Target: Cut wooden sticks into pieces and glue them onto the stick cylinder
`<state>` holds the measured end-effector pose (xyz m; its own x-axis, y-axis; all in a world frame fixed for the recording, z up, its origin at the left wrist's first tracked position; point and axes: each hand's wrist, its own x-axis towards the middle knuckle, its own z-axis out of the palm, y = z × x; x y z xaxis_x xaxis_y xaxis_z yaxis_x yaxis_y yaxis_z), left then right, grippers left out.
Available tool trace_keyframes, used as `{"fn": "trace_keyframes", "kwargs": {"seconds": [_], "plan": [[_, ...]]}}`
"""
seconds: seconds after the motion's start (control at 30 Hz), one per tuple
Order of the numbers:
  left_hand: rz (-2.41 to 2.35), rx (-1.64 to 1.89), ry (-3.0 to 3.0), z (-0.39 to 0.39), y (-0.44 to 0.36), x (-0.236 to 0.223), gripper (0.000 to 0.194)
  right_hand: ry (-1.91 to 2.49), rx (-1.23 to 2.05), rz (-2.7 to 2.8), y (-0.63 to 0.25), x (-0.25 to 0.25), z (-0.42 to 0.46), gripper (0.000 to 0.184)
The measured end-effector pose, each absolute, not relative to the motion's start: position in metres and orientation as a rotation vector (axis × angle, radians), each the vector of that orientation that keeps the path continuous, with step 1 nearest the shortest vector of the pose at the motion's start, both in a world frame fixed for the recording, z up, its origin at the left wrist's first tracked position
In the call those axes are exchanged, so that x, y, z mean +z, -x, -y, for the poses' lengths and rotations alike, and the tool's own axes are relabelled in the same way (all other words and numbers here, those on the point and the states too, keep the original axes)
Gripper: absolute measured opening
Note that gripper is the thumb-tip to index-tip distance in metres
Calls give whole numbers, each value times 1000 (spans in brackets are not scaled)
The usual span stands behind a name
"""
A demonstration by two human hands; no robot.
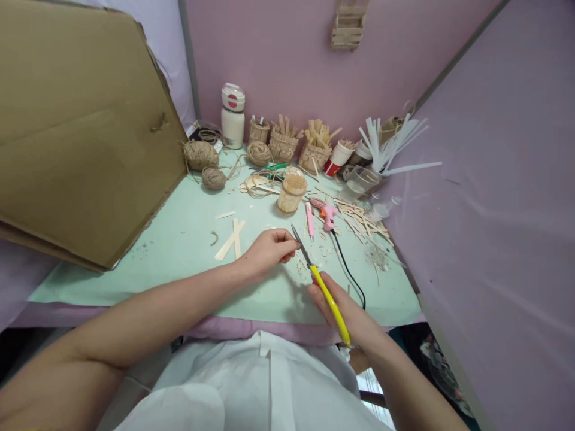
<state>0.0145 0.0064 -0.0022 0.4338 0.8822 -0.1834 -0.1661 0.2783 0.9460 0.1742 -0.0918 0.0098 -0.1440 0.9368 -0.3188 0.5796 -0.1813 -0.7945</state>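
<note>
My right hand [331, 299] grips yellow-handled scissors [329, 297], whose blades point up and to the left. Close by the blade tips is my left hand [274, 248], thumb and fingers pinched together; whatever lies between them is too small to make out. Beyond the hands a small round cup made of wooden strips [291, 194] stands upright on the pale green table. A pink craft knife [309, 221] and a pink glue gun [325, 213] with a black cord lie to its right. Flat wooden sticks [234, 238] lie crossed left of my left hand.
A large cardboard sheet [85, 131] leans at the left. Twine balls [202, 155], a white bottle [233, 120], stick-filled holders [315, 146] and glue sticks [395, 143] line the back. Loose wooden pieces [362, 216] lie scattered at the right, near a clear plastic cup [358, 182].
</note>
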Motion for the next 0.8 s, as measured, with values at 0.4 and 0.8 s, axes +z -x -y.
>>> {"fn": "trace_keyframes", "kwargs": {"seconds": [0.4, 0.8], "plan": [[-836, 888, -974, -6, -15, -4, 16, 1661, 1300, 1633, -161, 16, 93, 34], [-851, 924, -981, -4, -16, -1, 16, 1715, 1173, 1673, -167, -3, 91, 34]]}}
